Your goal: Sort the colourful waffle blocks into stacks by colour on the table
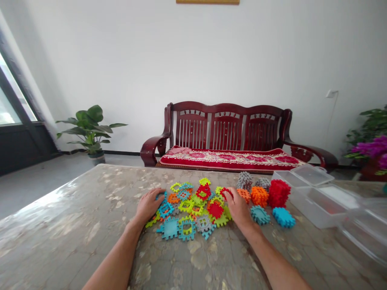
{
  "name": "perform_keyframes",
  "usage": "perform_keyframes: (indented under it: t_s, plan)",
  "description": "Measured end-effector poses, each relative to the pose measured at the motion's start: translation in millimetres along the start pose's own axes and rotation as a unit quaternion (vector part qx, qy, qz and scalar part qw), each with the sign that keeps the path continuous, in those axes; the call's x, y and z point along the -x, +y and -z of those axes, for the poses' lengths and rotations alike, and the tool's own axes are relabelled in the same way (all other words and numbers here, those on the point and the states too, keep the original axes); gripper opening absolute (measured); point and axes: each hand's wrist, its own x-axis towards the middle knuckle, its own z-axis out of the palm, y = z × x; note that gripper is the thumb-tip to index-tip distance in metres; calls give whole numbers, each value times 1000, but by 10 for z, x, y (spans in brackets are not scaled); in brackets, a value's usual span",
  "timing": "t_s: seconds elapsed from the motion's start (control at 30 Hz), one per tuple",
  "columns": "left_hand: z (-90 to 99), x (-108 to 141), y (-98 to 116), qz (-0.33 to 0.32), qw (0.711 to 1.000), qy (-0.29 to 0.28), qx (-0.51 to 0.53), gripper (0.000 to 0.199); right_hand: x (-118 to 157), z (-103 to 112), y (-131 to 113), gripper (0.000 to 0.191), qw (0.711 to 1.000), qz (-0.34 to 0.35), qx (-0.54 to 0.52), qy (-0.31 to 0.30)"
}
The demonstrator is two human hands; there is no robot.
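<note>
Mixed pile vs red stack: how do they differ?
Colour: mixed pile has several colours; red stack has one.
Arrangement: mixed pile is spread loosely; red stack is stacked up.
Place: mixed pile lies between left hand and right hand; red stack stands beside the clear box.
Shared: toothed edges.

No text, label, brand, number or sign can be read anywhere in this view.
</note>
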Motion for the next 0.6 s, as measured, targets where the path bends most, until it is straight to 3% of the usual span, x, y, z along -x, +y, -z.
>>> perform_keyframes:
  t_s: [0.13, 0.27, 0.47, 0.6]
  plan:
    - [-8, -4, -11, 1, 1000, 6, 0, 37, -59, -9, 54, 39, 998, 0, -59, 8]
    - [-19, -13, -27, -2, 1000, 8, 3, 37, -110, -21, 154, 48, 989, -32, -136, -48]
    - [-17, -17, -26, -3, 1000, -3, -3, 39, -118, 6, 238, 34, 997, 33, -7, -66]
    - [-4, -13, -14, -3, 1000, -6, -3, 39, -98, 13, 219, 38, 995, 40, 36, -87]
